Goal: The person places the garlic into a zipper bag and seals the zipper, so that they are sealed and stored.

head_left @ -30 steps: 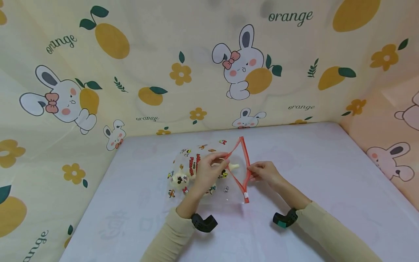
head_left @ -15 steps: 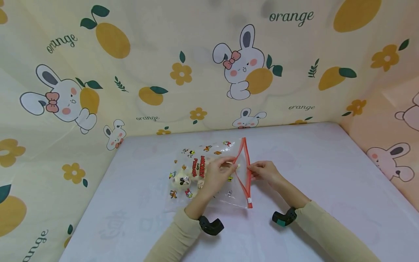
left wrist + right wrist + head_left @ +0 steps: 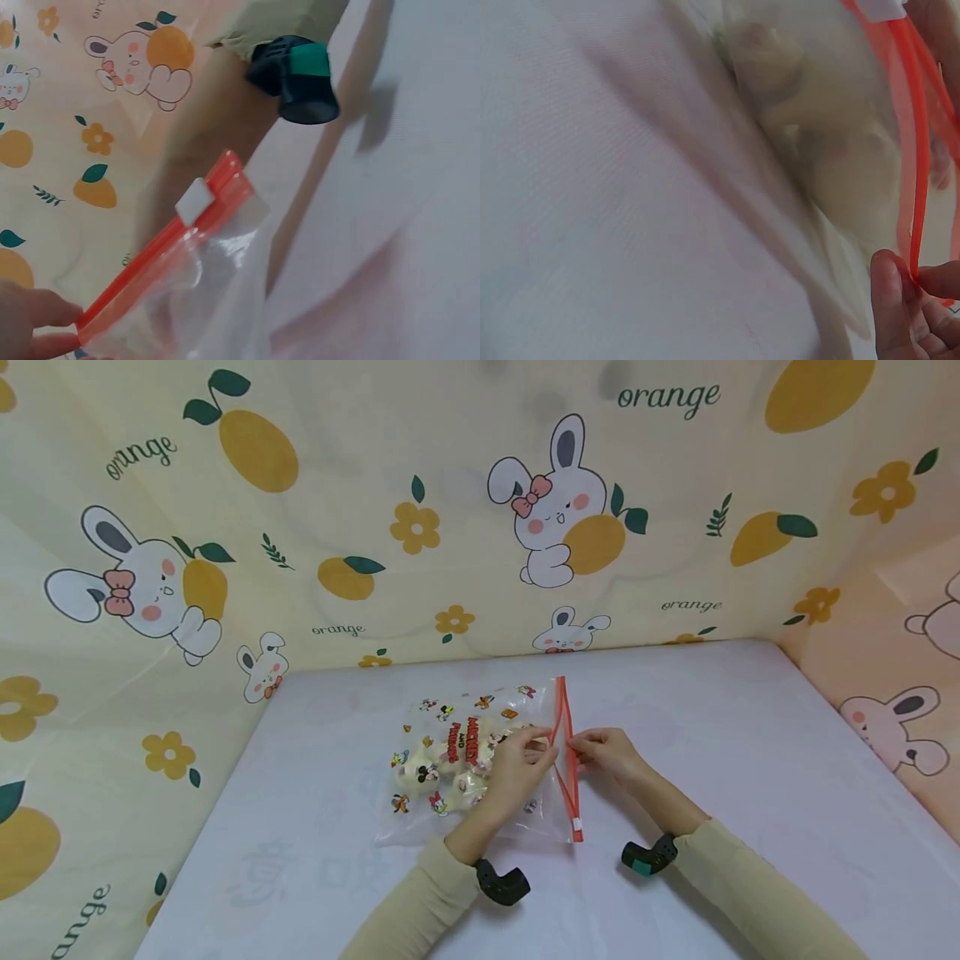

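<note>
A clear zip bag [image 3: 420, 822] printed with cartoon figures lies on the table, its red zip edge [image 3: 561, 693] facing right. Cream-coloured plush-like items [image 3: 411, 772] show through the plastic; their exact kind is hard to make out. My left hand [image 3: 517, 768] reaches across the bag and pinches one red strip of the mouth. On the far side of the opening, my right hand [image 3: 611, 752] pinches the other strip between thumb and finger. Only a narrow gap parts the strips. A white slider [image 3: 195, 201] sits at the near end of the zip.
A pale cloth covers the table [image 3: 712, 718]. Behind it hangs a curtain [image 3: 450, 460] with rabbits and oranges, and another pinkish one [image 3: 892, 652] stands at the right. Black wrist cameras [image 3: 502, 882] are strapped to both forearms.
My left hand has moved right with its strip, so the bag's mouth has narrowed from a wide diamond to a slim gap. The right hand has stayed nearly still.
</note>
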A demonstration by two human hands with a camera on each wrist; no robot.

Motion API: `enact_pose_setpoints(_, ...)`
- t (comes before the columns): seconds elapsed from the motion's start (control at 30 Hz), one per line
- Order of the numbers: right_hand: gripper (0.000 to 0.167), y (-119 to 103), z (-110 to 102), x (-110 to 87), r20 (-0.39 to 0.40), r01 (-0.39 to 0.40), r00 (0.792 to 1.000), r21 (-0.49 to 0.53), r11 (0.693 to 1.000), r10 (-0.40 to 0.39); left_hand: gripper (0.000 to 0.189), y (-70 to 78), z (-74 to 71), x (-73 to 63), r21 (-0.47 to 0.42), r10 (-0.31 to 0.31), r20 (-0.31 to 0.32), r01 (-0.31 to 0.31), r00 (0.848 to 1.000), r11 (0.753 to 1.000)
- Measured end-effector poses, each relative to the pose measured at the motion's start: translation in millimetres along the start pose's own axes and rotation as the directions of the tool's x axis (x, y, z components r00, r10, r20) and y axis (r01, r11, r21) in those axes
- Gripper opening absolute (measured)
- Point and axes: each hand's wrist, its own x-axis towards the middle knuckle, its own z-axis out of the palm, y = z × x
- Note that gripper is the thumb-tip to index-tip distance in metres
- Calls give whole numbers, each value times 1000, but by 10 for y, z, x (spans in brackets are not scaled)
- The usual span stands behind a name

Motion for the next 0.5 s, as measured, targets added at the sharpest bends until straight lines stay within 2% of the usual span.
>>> enact_pose_setpoints(0.13, 39, -20, 5, 4, 11, 7, 1000, 20, 1000, -7, 30, -38, 57, -13, 63, 31, -21, -29, 999, 998)
enact_pose_setpoints(0.33, 40, -30, 1, 13, 14, 6, 1000, 11, 1000, -6, 30, -49, 106, -40, 186, 60, -10, -57, 998, 981)
enact_pose_setpoints(0.5, 40, -15, -8, -5, 27, 3, 1000, -25, 1000, -3, 27, -62, 117, -45, 221, 83, -11, -79, 996, 972)
